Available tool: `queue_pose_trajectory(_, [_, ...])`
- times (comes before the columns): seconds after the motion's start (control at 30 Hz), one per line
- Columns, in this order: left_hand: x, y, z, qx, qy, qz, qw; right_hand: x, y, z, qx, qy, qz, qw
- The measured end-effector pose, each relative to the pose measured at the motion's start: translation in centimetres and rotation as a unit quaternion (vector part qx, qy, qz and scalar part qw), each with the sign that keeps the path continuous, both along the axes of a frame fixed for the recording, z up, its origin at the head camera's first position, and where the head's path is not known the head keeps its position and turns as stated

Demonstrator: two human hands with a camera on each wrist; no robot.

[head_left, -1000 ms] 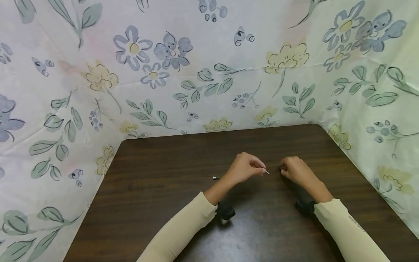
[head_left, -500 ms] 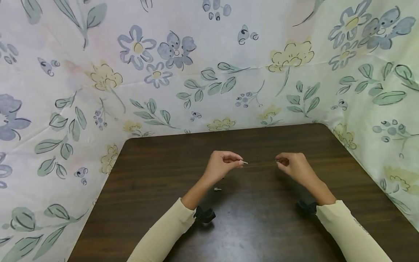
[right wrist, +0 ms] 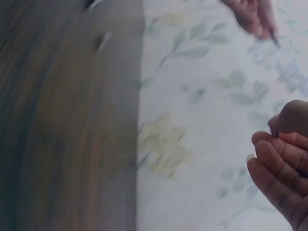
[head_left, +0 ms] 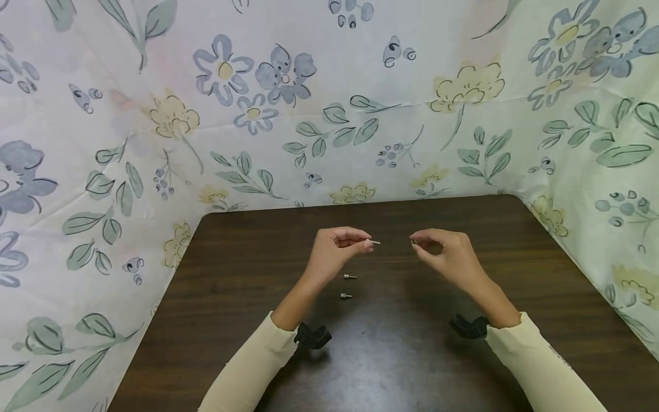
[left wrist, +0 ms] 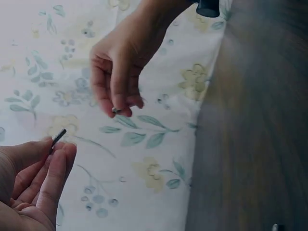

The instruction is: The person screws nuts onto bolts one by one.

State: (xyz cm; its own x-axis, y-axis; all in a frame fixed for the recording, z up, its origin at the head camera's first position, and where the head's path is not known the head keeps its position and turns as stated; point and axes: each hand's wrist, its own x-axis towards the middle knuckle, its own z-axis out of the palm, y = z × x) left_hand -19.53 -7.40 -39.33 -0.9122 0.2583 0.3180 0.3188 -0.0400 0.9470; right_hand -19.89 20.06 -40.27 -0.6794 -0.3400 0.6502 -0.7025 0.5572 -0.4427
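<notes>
I see my left hand [head_left: 332, 252] pinching a screw [head_left: 376, 242], my right hand [head_left: 450, 254] pinching a tiny metal piece [left wrist: 115, 110], both above the table [head_left: 247, 274] — their gap has narrowed, so the parts near alignment. Two loose screws [head_left: 350, 277] lie on the table.

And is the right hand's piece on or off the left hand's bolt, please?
Off: every view shows a gap between bolt and piece.
</notes>
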Motion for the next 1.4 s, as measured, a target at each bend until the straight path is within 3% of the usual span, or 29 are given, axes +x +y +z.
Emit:
queue_pose_trajectory(0.23, [1.1,-0.4,1.6,0.045,0.024,-0.001,0.9987,1.4,-2.7,2.8,-0.026,0.037,0.049,0.998])
queue_pose_trajectory(0.5, [1.5,-0.5,1.8,0.069,0.06,0.016,0.9957,2.1,-5.3,4.9,-0.027,0.042,0.083,0.995])
queue_pose_trajectory(1.1, [2.0,-0.6,2.8,0.068,0.098,0.045,0.9918,2.2,-7.9,5.9,-0.063,0.063,0.068,0.994])
queue_pose_trajectory(1.4, [2.4,-0.4,3.3,0.056,0.114,0.066,0.9897,2.1,-8.2,5.8,-0.135,0.072,0.102,0.983])
